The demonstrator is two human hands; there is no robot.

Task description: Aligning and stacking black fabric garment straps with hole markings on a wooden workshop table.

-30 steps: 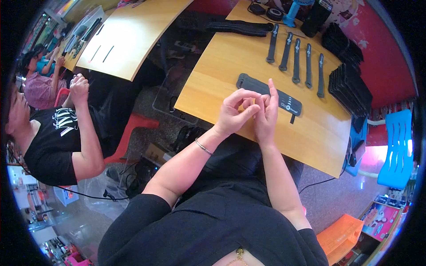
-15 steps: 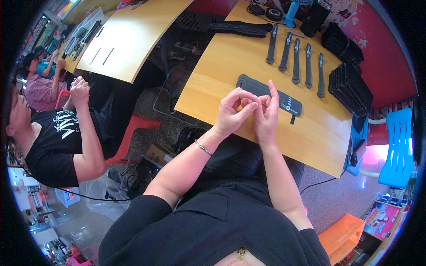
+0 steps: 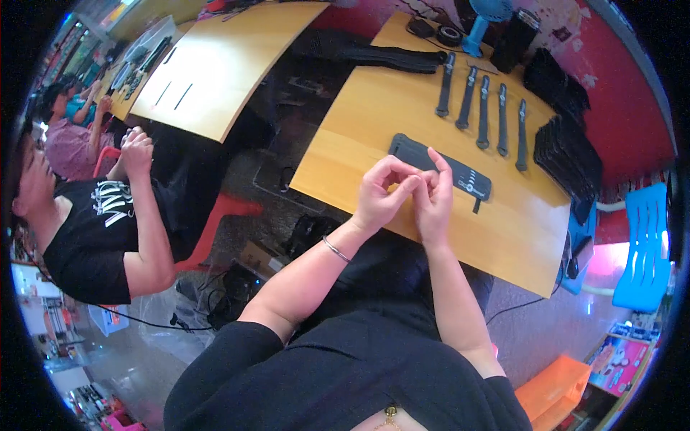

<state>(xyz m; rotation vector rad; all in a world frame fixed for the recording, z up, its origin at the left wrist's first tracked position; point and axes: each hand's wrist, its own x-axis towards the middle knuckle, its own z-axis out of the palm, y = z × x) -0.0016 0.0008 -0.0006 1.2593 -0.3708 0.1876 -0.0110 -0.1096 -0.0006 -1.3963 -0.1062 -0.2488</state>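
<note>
My left hand (image 3: pixel 384 190) and my right hand (image 3: pixel 435 208) meet over the near part of the wooden table (image 3: pixel 345 136). Thumb and fingers of both are pinched together at the tips. Whatever sits between them, if anything, is too small or hidden to make out. Just beyond my fingers lies a flat dark rectangular piece (image 3: pixel 415 152) with white printing. From its right end a short dark tab (image 3: pixel 477 206) sticks out. Farther back, several dark straps (image 3: pixel 484 115) with rounded ends lie side by side, roughly lengthwise.
A bundle of black straps (image 3: pixel 392 57) lies at the far left edge. Black pieces are stacked (image 3: pixel 568 158) at the right. Behind stand a blue fan (image 3: pixel 477 32) and a black cylinder (image 3: pixel 516 39). A co-worker's hands (image 3: pixel 136 149) are left, near another table (image 3: pixel 208 57).
The whole view has shifted slightly, so the table sits a little lower in it. My hands stay pinched together, and the dark pieces keep their places on the table.
</note>
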